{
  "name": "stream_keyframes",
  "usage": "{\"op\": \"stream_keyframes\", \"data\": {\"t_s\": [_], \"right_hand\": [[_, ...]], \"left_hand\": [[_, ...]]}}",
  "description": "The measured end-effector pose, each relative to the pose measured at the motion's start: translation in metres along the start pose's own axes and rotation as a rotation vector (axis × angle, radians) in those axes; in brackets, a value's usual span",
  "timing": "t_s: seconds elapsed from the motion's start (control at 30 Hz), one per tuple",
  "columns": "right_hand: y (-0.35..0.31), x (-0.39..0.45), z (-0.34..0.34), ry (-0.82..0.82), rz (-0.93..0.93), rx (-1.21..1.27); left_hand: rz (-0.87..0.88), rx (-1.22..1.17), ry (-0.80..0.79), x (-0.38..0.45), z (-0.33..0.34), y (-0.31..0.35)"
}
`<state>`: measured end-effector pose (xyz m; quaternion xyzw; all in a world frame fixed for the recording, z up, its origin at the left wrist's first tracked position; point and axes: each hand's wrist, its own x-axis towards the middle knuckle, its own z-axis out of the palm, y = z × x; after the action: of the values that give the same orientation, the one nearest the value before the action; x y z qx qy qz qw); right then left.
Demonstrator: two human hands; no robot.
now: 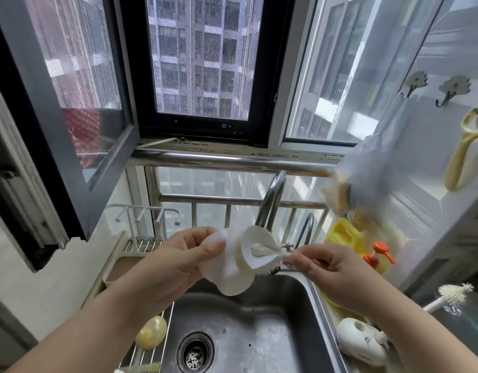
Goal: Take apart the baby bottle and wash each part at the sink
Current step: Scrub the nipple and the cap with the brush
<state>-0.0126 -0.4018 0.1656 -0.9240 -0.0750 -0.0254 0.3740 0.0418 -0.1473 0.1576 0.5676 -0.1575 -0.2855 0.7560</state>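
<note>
Both hands above the sink [300, 300]: left hand [178, 259] pinching a white bottle part [229, 267], right hand [332, 275] gripping a brush [262, 251].

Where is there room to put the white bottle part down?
The sink floor is bare around the drain. The right counter is crowded: yellow jug, pump bottles, a white holder. The left rack holds a yellow piece.

Both forearms extend forward, hands raised side by side. The left hand [182, 254] has fingers curled in a grip. The right hand [337, 275] pinches with thumb and fingertips.
</note>
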Motion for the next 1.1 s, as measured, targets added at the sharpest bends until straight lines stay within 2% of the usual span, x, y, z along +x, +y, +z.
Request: {"op": "stream_keyframes", "data": {"t_s": [0.1, 0.2, 0.27, 0.37, 0.43, 0.5, 0.57, 0.7, 0.73, 0.83, 0.87, 0.97, 1.0, 1.1], "right_hand": [[0.0, -0.006, -0.009, -0.072, 0.034, -0.008], [-0.001, 0.004, -0.014, 0.126, 0.087, 0.021], [-0.009, 0.01, -0.011, 0.196, 0.021, 0.042], [-0.023, 0.002, -0.004, 0.006, -0.087, -0.01], [-0.019, -0.004, -0.013, -0.017, -0.045, -0.035], [-0.012, 0.002, -0.021, 0.142, 0.004, 0.004], [-0.016, 0.01, -0.02, 0.215, -0.052, 0.04], [-0.023, 0.004, -0.011, -0.006, -0.117, -0.029], [-0.02, 0.003, -0.015, 0.01, -0.085, -0.039], [-0.011, 0.011, -0.02, 0.206, -0.052, 0.026], [-0.015, 0.013, -0.017, 0.205, -0.077, 0.042], [-0.025, 0.011, -0.002, 0.019, -0.147, 0.053], [-0.024, 0.008, -0.002, 0.004, -0.144, 0.065], [-0.008, 0.003, -0.008, 0.142, -0.051, 0.055]], "left_hand": [[0.092, -0.01, 0.029, -0.001, -0.004, -0.004], [0.164, -0.02, 0.005, 0.0, -0.003, -0.007], [0.204, -0.009, -0.056, 0.003, 0.003, -0.006], [0.244, -0.068, -0.047, 0.003, -0.001, -0.006], [0.246, -0.087, -0.016, 0.0, -0.008, -0.007], [0.244, -0.096, -0.032, -0.001, -0.008, -0.008], [0.245, -0.144, -0.063, 0.001, -0.003, -0.007], [0.239, -0.207, -0.046, -0.001, -0.004, 0.002], [0.239, -0.198, -0.034, -0.002, -0.006, 0.002], [0.221, -0.229, -0.014, -0.001, -0.004, -0.001], [0.22, -0.245, -0.016, 0.001, -0.002, -0.001], [0.215, -0.244, -0.027, 0.004, 0.001, 0.001], [0.211, -0.242, -0.012, 0.003, 0.0, 0.001], [0.187, -0.285, 0.057, 0.0, -0.002, -0.001]]}}
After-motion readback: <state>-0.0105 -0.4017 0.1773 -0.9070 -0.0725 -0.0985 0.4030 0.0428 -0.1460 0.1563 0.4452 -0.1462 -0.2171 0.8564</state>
